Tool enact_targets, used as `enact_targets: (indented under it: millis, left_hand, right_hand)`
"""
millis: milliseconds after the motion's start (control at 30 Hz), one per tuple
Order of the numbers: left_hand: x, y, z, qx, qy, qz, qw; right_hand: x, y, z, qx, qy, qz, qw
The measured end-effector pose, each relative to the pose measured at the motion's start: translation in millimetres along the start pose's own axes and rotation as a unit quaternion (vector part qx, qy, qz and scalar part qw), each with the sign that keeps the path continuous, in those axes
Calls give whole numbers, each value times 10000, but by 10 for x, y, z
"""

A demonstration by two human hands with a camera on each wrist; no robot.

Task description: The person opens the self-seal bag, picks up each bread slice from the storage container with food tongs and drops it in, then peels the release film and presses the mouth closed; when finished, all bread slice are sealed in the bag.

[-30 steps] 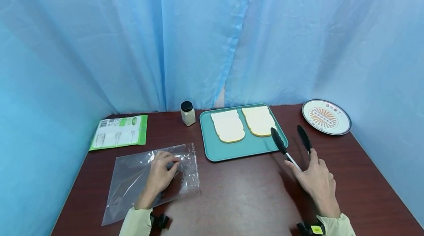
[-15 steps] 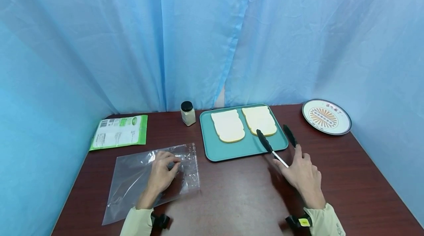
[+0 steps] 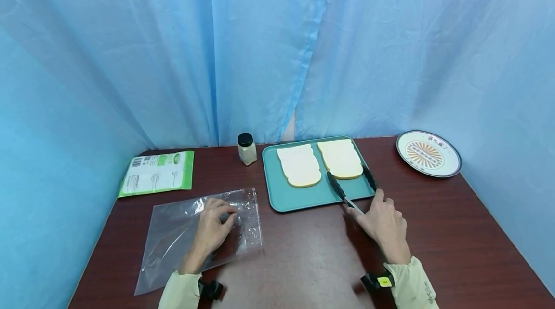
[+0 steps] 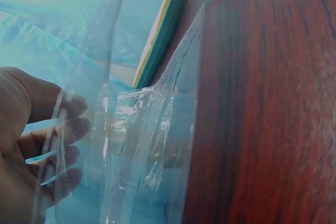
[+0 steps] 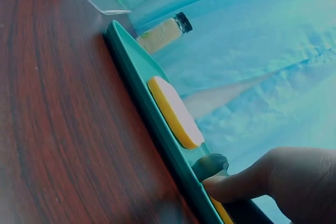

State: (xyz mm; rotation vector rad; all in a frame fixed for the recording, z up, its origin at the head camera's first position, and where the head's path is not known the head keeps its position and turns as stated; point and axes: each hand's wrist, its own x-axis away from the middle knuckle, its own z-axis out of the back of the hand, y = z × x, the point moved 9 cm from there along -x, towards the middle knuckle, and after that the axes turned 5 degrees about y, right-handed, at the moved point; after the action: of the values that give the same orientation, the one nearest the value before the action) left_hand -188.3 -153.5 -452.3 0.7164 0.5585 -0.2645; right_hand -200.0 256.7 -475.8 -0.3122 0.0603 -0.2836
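My left hand (image 3: 212, 224) pinches the upper layer of a clear plastic bag (image 3: 165, 236) lying on the table. In the left wrist view its fingers (image 4: 68, 129) curl at the film, and the bag's mouth (image 4: 157, 114) gapes. My right hand (image 3: 383, 227) grips black-tipped tongs (image 3: 336, 186), spread apart, with thumb and fingers along the arms. Their tips stand at either side of the near end of the right bread slice (image 3: 340, 157). A second bread slice (image 3: 299, 164) lies to its left; both rest on a green tray (image 3: 288, 198).
A black-capped jar (image 3: 247, 149) stands left of the tray. At the back left lies a white and green packet (image 3: 156, 171). A patterned plate (image 3: 405, 157) sits at the back right. Blue curtains (image 3: 260, 58) close in the table (image 3: 299, 261) behind and at the sides.
My right hand has moved left with the tongs, from right of the tray to over its right part, at the right bread slice. My left hand and the bag have stayed put.
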Motion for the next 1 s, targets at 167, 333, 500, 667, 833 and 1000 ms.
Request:
enact_targets:
  millis: [167,333,500,667,833,1000]
  left_hand:
    - [1,11,-3,74,16,-30,10000]
    - [-4,19,1,90,60,-85,9999]
    - [-8,25,5,77,90,-129,9998]
    - [-5,19,-3,10,60,-89,9999]
    - [-1,6,-13,-16,18,-26,10000]
    - [-3,9,-15,2,17,-37,10000]
  right_hand:
    - [-22,-21,-14,-69,98,-29,9999]
    - [-45,-21,-37,-26,86,-1,10000]
    - [-72,-23,-68,27,37,-8,10000]
    - [-93,-39,-75,13,101,-41,9999]
    - [-104,-56,-76,2,149,-70,9999]
    - [-111,-74,-68,-9,207,-41,9998]
